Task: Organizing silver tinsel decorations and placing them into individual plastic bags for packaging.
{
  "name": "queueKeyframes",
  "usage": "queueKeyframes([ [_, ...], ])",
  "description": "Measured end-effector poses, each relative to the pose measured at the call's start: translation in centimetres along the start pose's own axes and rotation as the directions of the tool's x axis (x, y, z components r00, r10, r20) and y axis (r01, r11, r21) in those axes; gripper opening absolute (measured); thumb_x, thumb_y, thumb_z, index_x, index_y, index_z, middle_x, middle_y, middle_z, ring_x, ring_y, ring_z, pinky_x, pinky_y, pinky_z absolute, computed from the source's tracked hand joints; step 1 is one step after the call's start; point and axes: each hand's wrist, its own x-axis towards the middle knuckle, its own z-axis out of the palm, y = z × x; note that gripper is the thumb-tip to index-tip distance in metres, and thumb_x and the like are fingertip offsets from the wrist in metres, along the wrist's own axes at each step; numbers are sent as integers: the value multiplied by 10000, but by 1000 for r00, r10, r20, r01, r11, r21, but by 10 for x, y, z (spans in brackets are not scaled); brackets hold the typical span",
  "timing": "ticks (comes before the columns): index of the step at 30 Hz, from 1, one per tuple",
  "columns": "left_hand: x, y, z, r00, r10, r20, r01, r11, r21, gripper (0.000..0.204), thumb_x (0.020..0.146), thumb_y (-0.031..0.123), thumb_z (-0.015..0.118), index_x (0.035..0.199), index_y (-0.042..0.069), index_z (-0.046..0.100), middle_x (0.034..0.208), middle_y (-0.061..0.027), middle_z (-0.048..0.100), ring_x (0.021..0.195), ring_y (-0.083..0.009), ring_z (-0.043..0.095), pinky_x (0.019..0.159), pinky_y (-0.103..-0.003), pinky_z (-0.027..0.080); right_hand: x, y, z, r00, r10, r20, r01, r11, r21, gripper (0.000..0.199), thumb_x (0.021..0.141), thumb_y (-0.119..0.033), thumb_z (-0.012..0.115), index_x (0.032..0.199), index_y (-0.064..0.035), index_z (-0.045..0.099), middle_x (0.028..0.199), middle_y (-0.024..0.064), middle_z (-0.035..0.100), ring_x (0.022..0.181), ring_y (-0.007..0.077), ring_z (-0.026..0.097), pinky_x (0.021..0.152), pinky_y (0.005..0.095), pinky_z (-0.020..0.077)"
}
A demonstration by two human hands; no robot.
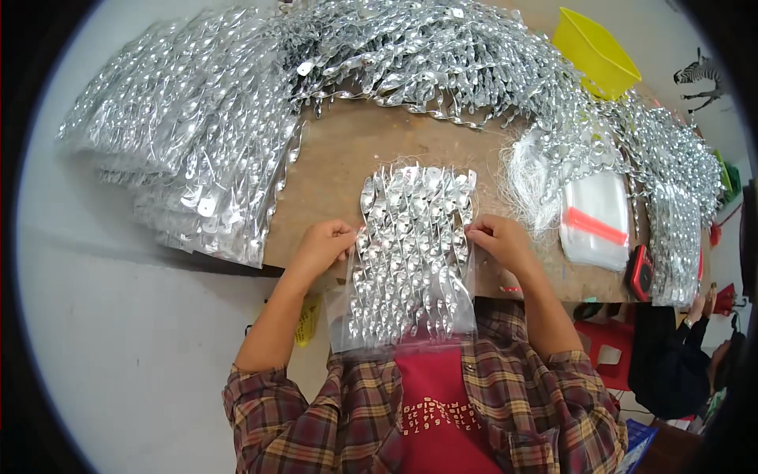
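Note:
In front of my chest is a clear plastic bag with a row of shiny silver twisted strips inside it. The upper ends of the strips stick out toward the table, and the lower end of the bag hangs over its near edge. My left hand pinches the left side of the bag, and my right hand pinches the right side at about the same height. The fingertips of both hands are closed against the edges; exactly how much strip they grip with the plastic is hard to see.
Large heaps of silver twisted strips cover the back of the brown table; bagged ones pile at left. At right lie white strings, flat clear bags, a red-and-black device and a yellow bin. Another person sits beyond.

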Motion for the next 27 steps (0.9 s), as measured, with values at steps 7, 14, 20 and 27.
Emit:
queueKeyframes([
  [7,-1,5,10,994,91,-58,-101,977,-190,125,890,190,571,885,66,590,670,44,539,538,-24,450,477,-165,332,-7,0,3,997,-42,-72,48,995,83,156,832,-175,590,852,-21,607,694,41,604,604,110,546,563,270,423],
  [14,-16,34,10,888,371,-272,-453,807,-379,98,910,140,545,896,50,580,701,36,510,531,-23,405,475,-159,305,-23,-45,-21,936,-146,-320,275,872,406,60,861,-60,538,867,-3,556,748,15,569,710,84,571,659,227,442],
  [20,-74,136,-26,664,651,-368,-736,657,-165,106,906,131,556,937,40,599,703,19,554,536,-16,408,489,-148,311,-35,-108,-103,724,-431,-539,652,682,331,81,887,-36,500,928,4,557,860,35,579,773,77,511,712,224,412],
  [27,-96,209,-38,411,793,-449,-903,421,-84,121,905,153,556,870,43,592,905,-72,675,527,-7,369,497,-132,307,-31,-157,-164,541,-538,-647,799,568,196,111,902,-81,503,930,7,565,868,43,598,794,89,536,748,239,429],
])
